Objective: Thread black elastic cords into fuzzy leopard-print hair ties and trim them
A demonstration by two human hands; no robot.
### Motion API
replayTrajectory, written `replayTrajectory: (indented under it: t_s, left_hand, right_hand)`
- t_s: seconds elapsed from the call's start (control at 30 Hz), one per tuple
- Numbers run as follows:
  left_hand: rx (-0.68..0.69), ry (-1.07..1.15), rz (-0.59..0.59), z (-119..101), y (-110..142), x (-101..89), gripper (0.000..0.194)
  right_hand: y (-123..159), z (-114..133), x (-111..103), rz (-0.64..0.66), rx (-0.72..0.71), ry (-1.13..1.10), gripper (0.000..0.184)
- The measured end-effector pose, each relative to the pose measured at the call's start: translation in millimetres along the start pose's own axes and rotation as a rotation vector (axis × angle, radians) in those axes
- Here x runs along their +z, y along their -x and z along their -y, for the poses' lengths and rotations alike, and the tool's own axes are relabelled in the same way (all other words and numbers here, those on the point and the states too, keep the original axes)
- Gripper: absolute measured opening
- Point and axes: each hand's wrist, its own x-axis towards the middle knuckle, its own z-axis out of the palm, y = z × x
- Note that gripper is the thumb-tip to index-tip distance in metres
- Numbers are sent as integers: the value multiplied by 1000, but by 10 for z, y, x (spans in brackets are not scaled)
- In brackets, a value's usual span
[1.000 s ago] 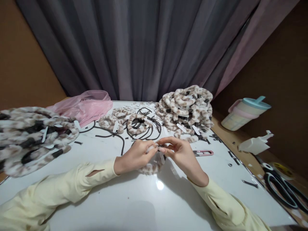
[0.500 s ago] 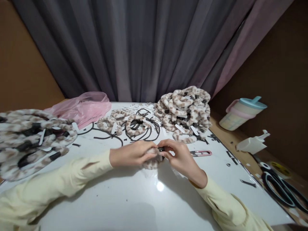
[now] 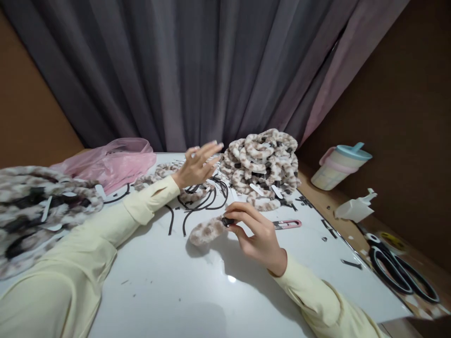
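Our right hand [image 3: 259,234] has its grip clamped on the black band [image 3: 227,221] of a furry ring [image 3: 206,232], which hangs out to the left of the grip, just over the bench [image 3: 176,281]. Our left hand [image 3: 199,166] has its fingers apart and holds nothing, beyond the grip and to its left, above the loose black cords [image 3: 224,193].

With only the band pinched at one end, the ring could swing or twist if our right fingers loosen. Our left sleeve [image 3: 148,202] passes low by the cords and could drag one along. A careless reach could also topple the heaped furry rings [image 3: 262,162] beyond the grip, since they lie loosely stacked. The thread snips [image 3: 289,224] sit just right of the grip, so a sideways sweep of our wrist could knock them.

The bench's right edge runs well to the right of the grip, with the scissors [image 3: 391,277] past it. Our widest open room is the smooth white surface on the near side of the grip.
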Motion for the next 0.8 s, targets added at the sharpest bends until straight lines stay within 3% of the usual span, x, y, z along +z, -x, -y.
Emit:
replayTrajectory:
  t_s: [0.07, 0.17, 0.23, 0.33, 0.4, 0.5, 0.63, 0.8]
  left_hand:
    - [43, 114, 174, -118, 174, 126, 23]
    - [-94, 327, 304, -325, 259, 99, 28]
    - [-285, 569, 394, -450, 208, -63, 37]
    - [-483, 1081, 738, -596, 132, -369, 38]
    - [-573, 1251, 877, -675, 153, -511, 35]
    - [-746, 1324, 878, -792, 270, -562, 38]
    - [-926, 1490, 813, -944, 400, -465, 40]
    - [-1022, 1663, 726, -1016, 455, -390, 34]
  right_hand:
    - [4, -2, 0, -11, -2, -2, 26]
    - [10, -9, 4, -16, 0, 8, 27]
    - [12, -10, 12, -12, -6, 21, 28]
    - [16, -6, 34, -11, -19, 29, 29]
    - [19, -3, 56, -11, -26, 21, 28]
    - [23, 1, 87, -7, -37, 13, 27]
    - [20, 13, 101, 18, -36, 6, 28]
    - [6, 26, 91, 73, 21, -53, 26]
